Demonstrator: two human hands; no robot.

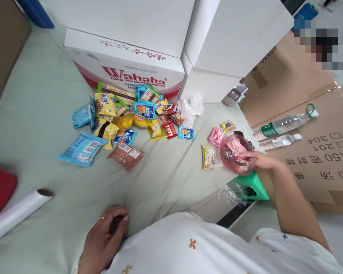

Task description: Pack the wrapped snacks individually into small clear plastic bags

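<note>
My right hand [262, 160] reaches into a reddish see-through bowl [223, 159] at the right edge of the cloth-covered table. Its fingers close on a small wrapped snack [241, 164] inside, partly hidden by them. A pink packet [234, 145] lies in the same bowl. Beside the bowl are a pink candy packet [216, 136], a yellow packet [208, 156] and a small yellow one [228, 125]. My left hand [105, 238] rests on the cloth near my body, thumb and fingers curled together around a dark hollow, with no object visible in it.
A heap of snack packets [144, 109] lies before a Wahaha carton [125, 72]. Nearer me are a blue packet [82, 149] and a brown packet [126, 154]. Two plastic bottles [282, 123] lie on cardboard [317, 156] at right. A white roll [20, 217] lies left; a green stool [258, 186] stands below the bowl.
</note>
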